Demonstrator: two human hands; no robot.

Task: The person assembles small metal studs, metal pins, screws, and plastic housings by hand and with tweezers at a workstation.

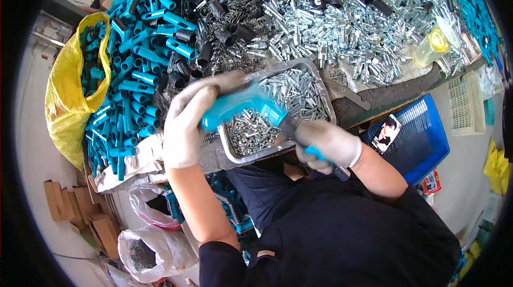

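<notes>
Both of my hands wear white gloves and are over the tray. My left hand (184,118) is closed round the wide end of a blurred teal tool body (240,106), whose exact kind I cannot make out. My right hand (334,147) grips the dark neck at the tool's other end. Below the right fingers a dark rod tip (341,172) sticks out, with a bit of teal beside it. Under the tool lies a grey metal tray (330,94), holding silvery pins in its far part and small screw-like pieces in its near part.
Teal slotted tubes (136,81) pile up at the left, beside a yellow sack (69,94). Black sleeves (240,31), springs (243,6) and silvery shafts (342,33) cover the table's far side. A flat metal strip (350,96) lies near the edge; a blue crate (422,148) sits at right.
</notes>
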